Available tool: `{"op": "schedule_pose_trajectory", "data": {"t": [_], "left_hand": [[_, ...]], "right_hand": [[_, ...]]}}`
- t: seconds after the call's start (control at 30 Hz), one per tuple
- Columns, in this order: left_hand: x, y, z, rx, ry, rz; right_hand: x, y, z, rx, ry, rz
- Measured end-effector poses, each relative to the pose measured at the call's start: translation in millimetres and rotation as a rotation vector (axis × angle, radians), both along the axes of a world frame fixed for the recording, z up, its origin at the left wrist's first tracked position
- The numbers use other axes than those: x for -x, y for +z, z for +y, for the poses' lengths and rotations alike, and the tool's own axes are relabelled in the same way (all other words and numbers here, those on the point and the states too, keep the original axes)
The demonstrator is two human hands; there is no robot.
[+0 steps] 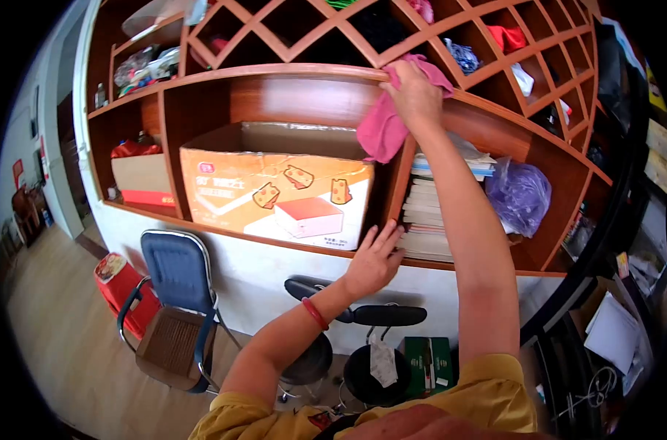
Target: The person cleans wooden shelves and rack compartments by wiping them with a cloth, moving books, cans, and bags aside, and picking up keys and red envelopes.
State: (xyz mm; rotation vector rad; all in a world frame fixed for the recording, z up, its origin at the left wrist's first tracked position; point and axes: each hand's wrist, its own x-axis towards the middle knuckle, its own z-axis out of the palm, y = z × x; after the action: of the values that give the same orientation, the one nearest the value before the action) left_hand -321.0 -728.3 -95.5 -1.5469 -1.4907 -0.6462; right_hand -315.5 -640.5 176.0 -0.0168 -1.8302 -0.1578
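1 blue chair (176,260), 2 black seats (308,359), 1 purple bag (519,196), 3 cheese pictures (299,176) (all on 1 box (234,209)).

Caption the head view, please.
Right hand presses a pink cloth to the wooden shelving; left hand rests near stacked books.

Below the brown wooden shelving (275,71) runs a white wall (264,271); left of it, a blue-backed chair (176,268) (1 with armrests) stands on wood-toned flooring (62,330).

Cropped, covered, tiny
The lattice shelving (291,56) passes the top edge; the right hand (415,94) covers part of the pink cloth (383,132) (the carton's small print (335,241) is illegible).
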Motion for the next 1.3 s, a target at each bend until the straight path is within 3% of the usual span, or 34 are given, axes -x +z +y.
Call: {"op": "schedule_pose_trajectory", "data": {"t": [0.13,0.17,0.27,0.33,0.47,0.53,0.63,0.7,0.73,0.8,0.87,0.93,1.0,1.07,1.13,1.3], "left_hand": [[-11,-7,-49,0.082,-0.053,0.027],[-10,-7,-62,0.136,-0.058,0.069],[2,-12,-88,0.15,-0.018,0.037],[14,-11,-97,0.137,0.005,0.037],[31,-7,-125,0.086,-0.047,-0.034],[45,-8,-146,0.078,-0.078,0.008],[71,-9,-172,0.034,-0.072,0.038],[90,1,-188,-0.003,-0.046,0.065],[99,5,-197,-0.003,-0.043,0.067],[116,12,-214,-0.061,0.034,0.021],[131,14,-234,-0.08,0.068,0.004],[150,8,-253,-0.17,0.129,-0.004],[163,6,-270,-0.191,0.149,-0.013],[173,7,-286,-0.199,0.159,-0.026],[180,9,-300,-0.193,0.186,-0.025],[194,20,-324,-0.232,0.201,0.011]], "right_hand": [[-1,-10,2,-0.027,0.45,0.283],[-2,-12,-5,0.091,0.47,0.31],[17,-16,-25,0.026,0.426,0.341],[46,-17,-35,-0.161,0.215,0.426],[58,-14,-52,-0.108,0.303,0.444],[31,-11,-74,-0.219,0.484,0.418],[29,23,-102,-0.427,0.449,0.608],[47,74,-115,-0.506,0.44,0.758],[55,97,-122,-0.542,0.3,0.809],[78,128,-124,-0.511,-0.275,0.812],[111,118,-132,-0.468,-0.395,0.693],[137,100,-138,-0.485,-0.27,0.485],[146,83,-140,-0.291,-0.072,0.431],[131,71,-143,-0.315,-0.001,0.37],[121,58,-149,-0.485,0.008,0.421],[113,19,-169,-0.498,0.065,0.336]]}}
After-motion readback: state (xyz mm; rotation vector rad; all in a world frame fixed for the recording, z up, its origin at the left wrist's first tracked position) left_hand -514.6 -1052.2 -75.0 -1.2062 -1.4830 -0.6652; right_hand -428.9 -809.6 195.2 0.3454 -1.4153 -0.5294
